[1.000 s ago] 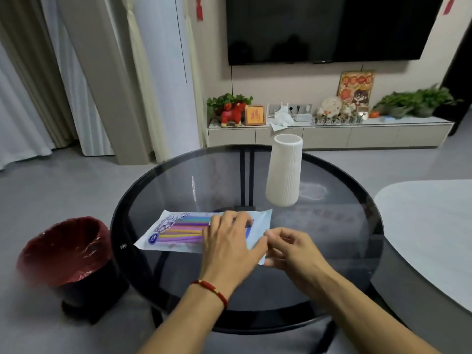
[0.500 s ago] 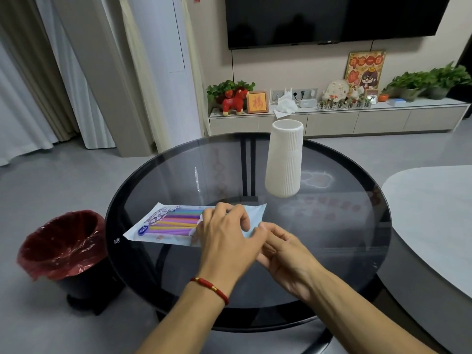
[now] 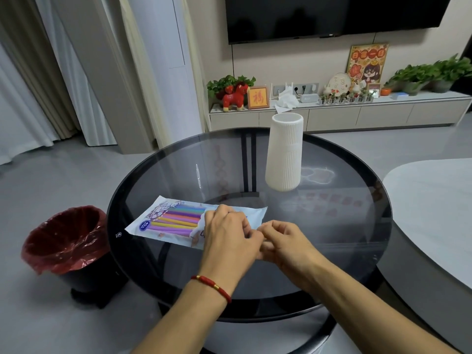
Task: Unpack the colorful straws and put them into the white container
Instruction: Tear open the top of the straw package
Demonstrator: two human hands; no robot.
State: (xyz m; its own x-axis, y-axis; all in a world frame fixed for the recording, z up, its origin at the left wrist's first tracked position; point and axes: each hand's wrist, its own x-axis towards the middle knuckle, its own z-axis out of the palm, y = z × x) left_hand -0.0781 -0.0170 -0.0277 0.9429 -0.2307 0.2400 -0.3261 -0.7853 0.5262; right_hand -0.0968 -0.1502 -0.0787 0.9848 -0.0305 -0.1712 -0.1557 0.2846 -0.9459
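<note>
A flat plastic packet of colorful straws (image 3: 176,219) lies on the round dark glass table (image 3: 344,221), its clear window showing purple, yellow, orange and blue straws. My left hand (image 3: 229,233) presses on the packet's right half, fingers curled and pinching its near right edge. My right hand (image 3: 283,241) meets it there, fingertips pinched on the same corner; the corner itself is hidden by the fingers. The tall ribbed white container (image 3: 283,152) stands upright and apart, farther back on the table beyond my right hand.
A bin lined with a red bag (image 3: 63,241) stands on the floor left of the table. A pale oval tabletop (image 3: 434,213) adjoins on the right. A TV cabinet (image 3: 332,116) with plants and ornaments runs along the far wall.
My fingers have curled tighter on the packet's right end and the two hands have closed together on its corner. The view has tilted and shifted slightly.
</note>
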